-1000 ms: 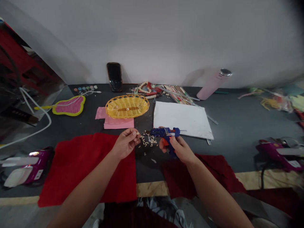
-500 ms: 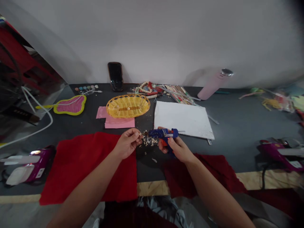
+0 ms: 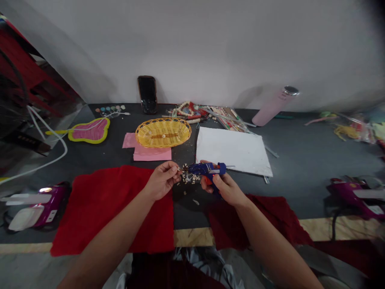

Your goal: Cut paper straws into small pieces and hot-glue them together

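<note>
My right hand is wrapped round a blue hot glue gun, whose nozzle points left. A clear glue stick juts out of its back end. Just off the nozzle, my left hand has thumb and fingers pinched together; what they hold is too small to make out. Small pale cut pieces lie scattered on the dark table under the nozzle. Beyond my hands stands a yellow woven basket, partly over pink sheets.
A white board lies right of the basket. Red cloth covers the front left, darker red cloth the front right. A phone and a pink bottle lean at the wall. Purple devices sit at both sides.
The view has shifted slightly. Both hands keep almost the same pose, with the glue gun's nozzle still at my left fingertips.
</note>
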Available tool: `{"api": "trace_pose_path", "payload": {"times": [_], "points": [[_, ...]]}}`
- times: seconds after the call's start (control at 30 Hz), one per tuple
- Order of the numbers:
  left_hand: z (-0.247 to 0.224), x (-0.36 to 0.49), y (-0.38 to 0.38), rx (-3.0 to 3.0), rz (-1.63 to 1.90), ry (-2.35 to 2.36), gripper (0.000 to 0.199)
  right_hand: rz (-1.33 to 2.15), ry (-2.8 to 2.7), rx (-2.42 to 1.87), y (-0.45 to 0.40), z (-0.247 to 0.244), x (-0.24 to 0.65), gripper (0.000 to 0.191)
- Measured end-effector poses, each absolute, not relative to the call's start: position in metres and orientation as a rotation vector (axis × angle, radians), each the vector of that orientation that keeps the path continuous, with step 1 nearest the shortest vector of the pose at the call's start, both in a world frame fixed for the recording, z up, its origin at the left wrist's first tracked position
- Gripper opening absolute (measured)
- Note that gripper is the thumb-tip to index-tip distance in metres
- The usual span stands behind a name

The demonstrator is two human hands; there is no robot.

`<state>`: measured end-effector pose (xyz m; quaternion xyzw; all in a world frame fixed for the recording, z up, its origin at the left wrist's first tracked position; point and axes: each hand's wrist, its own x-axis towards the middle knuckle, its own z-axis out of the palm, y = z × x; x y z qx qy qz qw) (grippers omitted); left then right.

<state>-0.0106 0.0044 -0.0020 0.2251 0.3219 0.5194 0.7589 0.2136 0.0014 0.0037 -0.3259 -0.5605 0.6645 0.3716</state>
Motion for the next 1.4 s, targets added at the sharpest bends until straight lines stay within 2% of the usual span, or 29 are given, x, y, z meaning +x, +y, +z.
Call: {"api": "trace_pose_path", "payload": {"times": [0.73, 1.4], "points": [[-0.0024, -0.0111, 0.0038, 0.5, 1.12, 0.706, 0.015, 1.673, -1.457, -0.841, 0.0015, 0.0052, 0.2107, 0.053], [-0.0054, -0.0115, 0.0037, 0.531, 1.125, 0.681, 0.013, 1.64, -1.493, -0.853, 0.0015, 0.0079, 0.2116, 0.05]]}}
